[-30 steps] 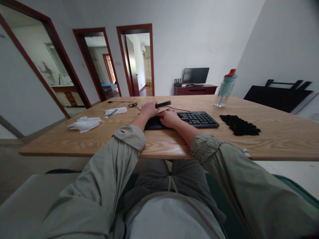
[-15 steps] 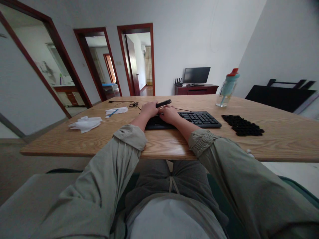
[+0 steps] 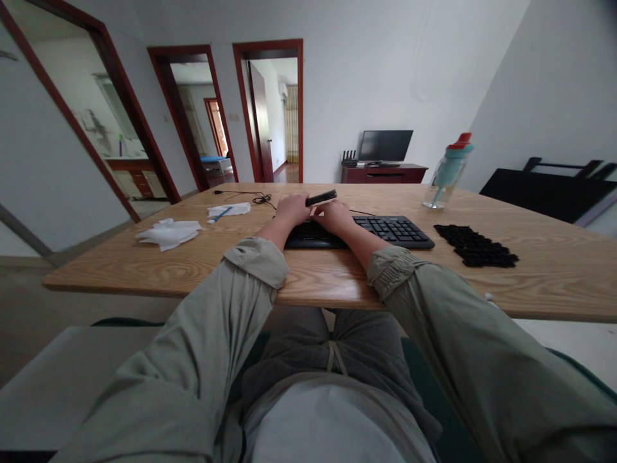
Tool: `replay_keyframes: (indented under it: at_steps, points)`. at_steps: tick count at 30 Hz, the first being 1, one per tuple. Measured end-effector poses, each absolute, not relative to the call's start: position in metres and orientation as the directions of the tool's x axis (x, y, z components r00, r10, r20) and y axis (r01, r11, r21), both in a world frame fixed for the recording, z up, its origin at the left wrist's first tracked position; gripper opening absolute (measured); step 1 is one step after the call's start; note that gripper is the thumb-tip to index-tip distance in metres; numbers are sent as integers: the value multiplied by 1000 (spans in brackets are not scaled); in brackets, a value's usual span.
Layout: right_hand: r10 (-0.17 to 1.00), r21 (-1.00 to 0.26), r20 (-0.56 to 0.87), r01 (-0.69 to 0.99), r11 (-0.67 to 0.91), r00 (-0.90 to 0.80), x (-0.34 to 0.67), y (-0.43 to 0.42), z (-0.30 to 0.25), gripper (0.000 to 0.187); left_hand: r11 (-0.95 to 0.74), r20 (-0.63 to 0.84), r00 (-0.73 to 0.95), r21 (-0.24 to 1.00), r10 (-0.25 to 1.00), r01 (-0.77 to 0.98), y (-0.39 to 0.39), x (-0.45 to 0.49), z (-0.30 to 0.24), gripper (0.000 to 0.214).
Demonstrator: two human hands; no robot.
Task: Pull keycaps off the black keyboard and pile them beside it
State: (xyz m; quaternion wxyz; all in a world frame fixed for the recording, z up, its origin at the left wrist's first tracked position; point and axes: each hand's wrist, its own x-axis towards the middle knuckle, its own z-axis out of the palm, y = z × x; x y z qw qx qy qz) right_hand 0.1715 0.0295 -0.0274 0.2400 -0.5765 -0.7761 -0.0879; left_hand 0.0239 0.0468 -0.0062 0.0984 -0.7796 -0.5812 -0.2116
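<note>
A black keyboard [image 3: 393, 231] lies near the front edge of the wooden table, its left part mostly behind my hands. My left hand [image 3: 292, 211] is closed around a short black stick-like object [image 3: 322, 197], which points up and to the right; its exact kind is unclear. Close beside it, my right hand [image 3: 336, 217] bends down onto the keyboard with the fingers drawn together. What those fingers hold, if anything, is hidden. To the right of the keyboard, many small black pieces that look like keycaps [image 3: 475, 245] are laid out in a block.
White tissues [image 3: 169, 234] lie on the table's left side, with a thin blue stick [image 3: 220, 215] on another tissue behind. A coiled black cable [image 3: 261, 199] runs along the back. At the right rear stands a water bottle [image 3: 446, 173] with a red cap.
The view has shifted slightly, so everything on the table sits a little further right. Both hands stay at the keyboard, the left still holding the black stick-like object.
</note>
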Motion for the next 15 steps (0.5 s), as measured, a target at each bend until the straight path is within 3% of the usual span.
replay_keyframes:
  at_steps: [11, 15]
  points:
    - [856, -123, 466, 942, 312, -223, 167, 21, -27, 31, -281, 459, 199, 118, 866, 952, 40, 15, -8, 32]
    - [817, -75, 462, 903, 423, -344, 169, 16, -28, 31, -267, 456, 183, 127, 871, 955, 38, 9, -10, 34]
